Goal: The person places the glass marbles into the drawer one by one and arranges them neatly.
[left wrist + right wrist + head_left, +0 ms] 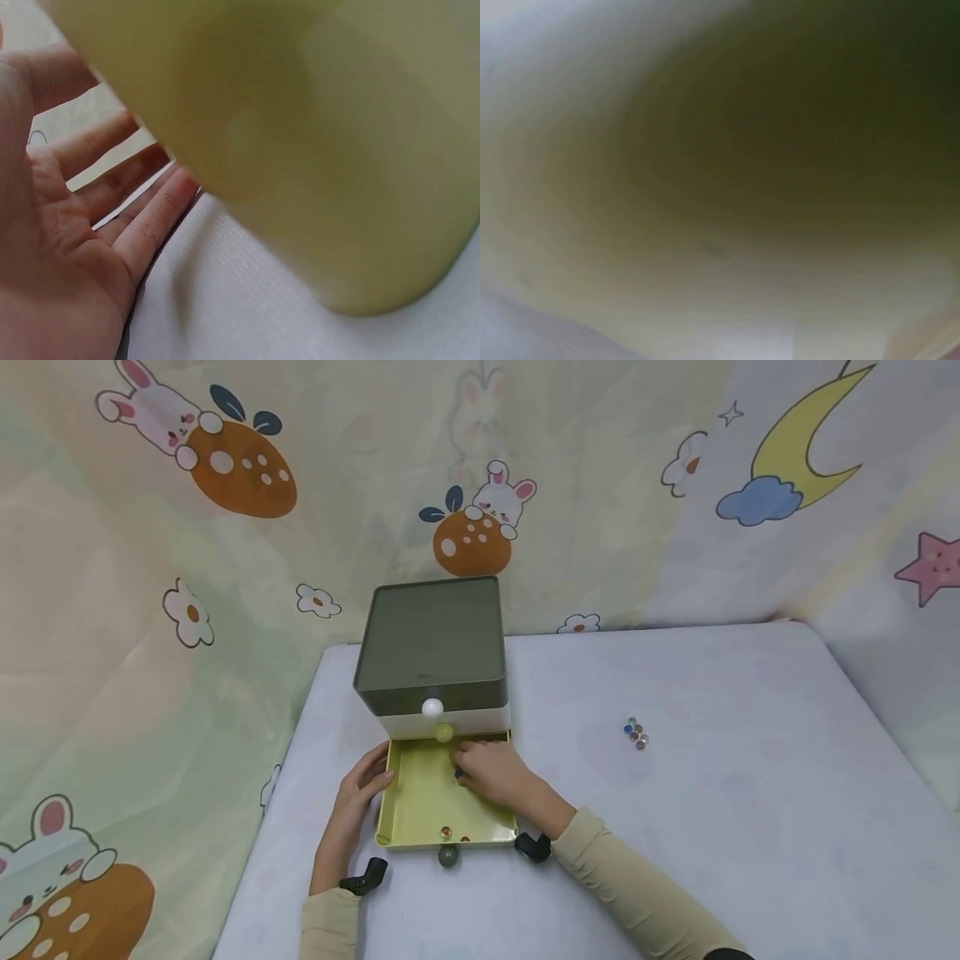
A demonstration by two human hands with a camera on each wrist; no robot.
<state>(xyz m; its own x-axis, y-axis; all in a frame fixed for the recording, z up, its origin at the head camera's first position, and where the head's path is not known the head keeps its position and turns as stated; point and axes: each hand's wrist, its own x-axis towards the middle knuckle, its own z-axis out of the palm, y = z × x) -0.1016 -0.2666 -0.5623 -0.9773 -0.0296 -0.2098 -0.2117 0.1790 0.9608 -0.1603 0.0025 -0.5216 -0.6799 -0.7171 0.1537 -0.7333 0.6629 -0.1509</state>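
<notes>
A yellow drawer [420,802] is pulled out from the front of a small storage box [431,643] with a green top. My left hand [366,781] rests against the drawer's left side, thumb at the rim; in the left wrist view its fairly straight fingers [146,232] touch the outer wall. My right hand [495,772] reaches into the back right of the drawer, its fingers bent down. A small dark blue marble [458,772] shows between its thumb and fingers. Two marbles, one an orange-tinted marble [446,832], lie near the drawer's front. The right wrist view is a blur.
Several glass marbles [636,733] sit in a cluster on the white-covered table [720,827], right of the box. A round green knob [447,857] sticks out from the drawer front. Above it are a yellow knob [444,732] and a white knob [432,707]. A printed curtain [360,468] hangs behind.
</notes>
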